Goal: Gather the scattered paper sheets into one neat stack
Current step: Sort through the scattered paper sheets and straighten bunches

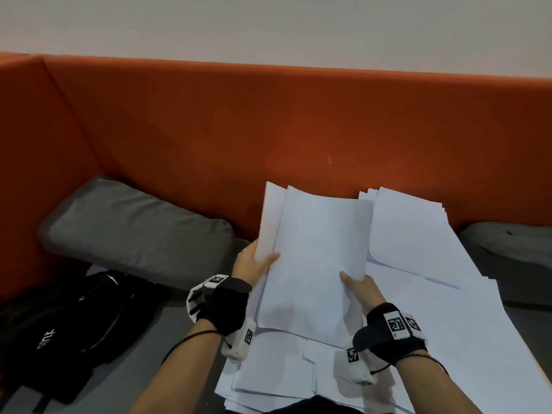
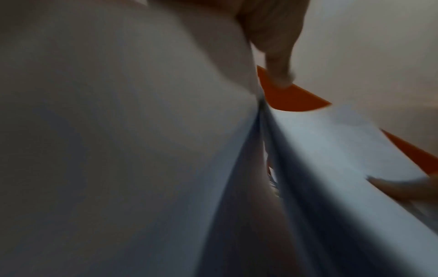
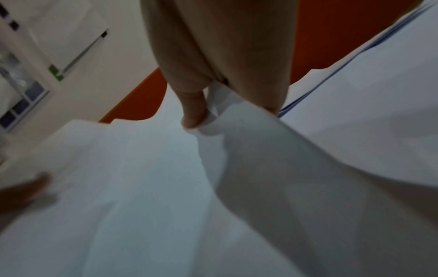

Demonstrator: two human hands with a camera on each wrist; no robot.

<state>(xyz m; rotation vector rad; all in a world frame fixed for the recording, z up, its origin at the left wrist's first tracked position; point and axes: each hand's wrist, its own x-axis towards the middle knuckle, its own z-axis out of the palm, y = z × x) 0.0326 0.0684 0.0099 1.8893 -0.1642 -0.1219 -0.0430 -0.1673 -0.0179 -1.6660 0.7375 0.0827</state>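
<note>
A: What fills the back of the view?

B: An orange padded backrest point(image 1: 209, 121) runs across under a pale wall point(image 1: 268, 22). Below it a grey cushion point(image 1: 134, 231) lies on the left, and a second grey cushion point(image 1: 507, 249) shows at the right edge.

A: And the paper?

B: A broad spread of white sheets point(image 1: 448, 324) lies in loose, overlapping layers on the right and toward the person, its edges fanned out. At its far end, against the backrest, sits a smaller pile point(image 1: 418, 231). What the spread rests on is mostly covered.

A: What is in the hands?

B: A held bundle of sheets point(image 1: 316, 252) is lifted above the spread, tilted up toward the backrest, with one sheet sticking out at its left edge.

A: How is it held?

B: The left hand point(image 1: 254, 264) grips its left edge, thumb on top. The right hand point(image 1: 358, 289) pinches the right edge, thumb on top; the right wrist view shows the thumb point(image 3: 193, 106) pressing the paper against the fingers beneath. Both wrists wear black straps with tagged white blocks.

A: Anything else?

B: A black bag point(image 1: 59, 333) lies at the lower left, below the first cushion.
</note>
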